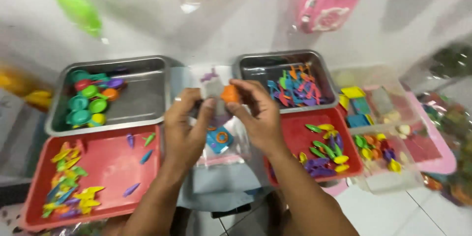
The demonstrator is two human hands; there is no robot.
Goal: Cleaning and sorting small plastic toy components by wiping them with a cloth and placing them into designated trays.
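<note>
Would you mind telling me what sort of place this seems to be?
Probably a small toy sorting or packing bench: metal trays and red trays hold sorted colourful plastic toy pieces, and both hands, left hand and right hand, hold a small clear bag.

Two bare forearms in view from lower edge, no sleeves showing up to frame limit. Left hand & right hand: no gloves, no rings, no watch or wristband visible on either wrist. Fingernails short as far as blur allows; image soft w/ motion, so finer detail can't be told.
</note>
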